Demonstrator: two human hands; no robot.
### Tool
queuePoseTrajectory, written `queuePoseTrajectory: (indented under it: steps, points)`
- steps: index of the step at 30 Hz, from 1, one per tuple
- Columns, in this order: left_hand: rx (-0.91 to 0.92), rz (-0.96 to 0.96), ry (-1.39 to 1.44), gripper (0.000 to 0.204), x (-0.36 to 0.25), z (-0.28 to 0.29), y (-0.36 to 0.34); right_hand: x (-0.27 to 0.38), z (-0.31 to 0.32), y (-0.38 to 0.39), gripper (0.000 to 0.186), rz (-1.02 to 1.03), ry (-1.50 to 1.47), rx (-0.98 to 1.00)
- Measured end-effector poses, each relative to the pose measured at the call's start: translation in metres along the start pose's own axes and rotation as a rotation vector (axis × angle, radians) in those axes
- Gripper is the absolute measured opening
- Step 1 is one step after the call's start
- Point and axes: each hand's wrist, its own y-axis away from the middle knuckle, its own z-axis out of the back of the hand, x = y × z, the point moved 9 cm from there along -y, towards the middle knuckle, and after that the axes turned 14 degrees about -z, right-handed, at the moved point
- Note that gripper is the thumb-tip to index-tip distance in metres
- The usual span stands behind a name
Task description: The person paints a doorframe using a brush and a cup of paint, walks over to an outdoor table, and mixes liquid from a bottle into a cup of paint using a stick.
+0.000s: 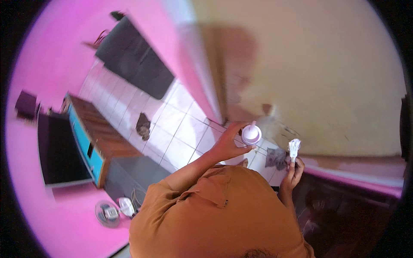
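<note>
My left hand (230, 144) is closed round a small round container (251, 136) of white, paint-like stuff, with a short pale stick or handle at its rim. My right hand (293, 173) grips a brush (294, 149) upright, its ragged head coated white. Below and between them, on the tiled floor, lies a grey, mottled furry-looking thing (276, 158); I cannot tell what it is. In front of me rises a cream wall (327, 86), partly smudged, with a brown vertical edge (217, 77) at its left.
A dark mat-like panel (135, 58) and a brown mottled thing (143, 126) are on the tiled floor (176, 118). At left stand a turquoise-and-wood cabinet (84, 129), a black screen (60, 150) and a fan (109, 213). A dark brown surface (344, 206) is at lower right.
</note>
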Motion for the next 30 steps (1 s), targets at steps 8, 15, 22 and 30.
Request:
queuePoseTrajectory:
  steps: [8,15,22,30]
  points:
    - [-0.326,0.142,-0.05,0.069,0.006,0.155,0.11,0.051,-0.185,0.025,0.027,-0.105,0.089,0.377]
    - [-0.595,0.186,-0.238,0.068,-0.006,0.266,0.226,0.082,-0.35,0.092,0.034,-0.05,0.222,0.769]
    - [-0.842,0.295,-0.372,0.069,-0.015,0.328,0.354,0.077,-0.465,0.163,0.039,0.015,0.38,0.976]
    - [-1.026,0.44,-0.457,0.073,-0.002,0.382,0.415,0.049,-0.581,0.174,0.021,0.04,0.298,1.007]
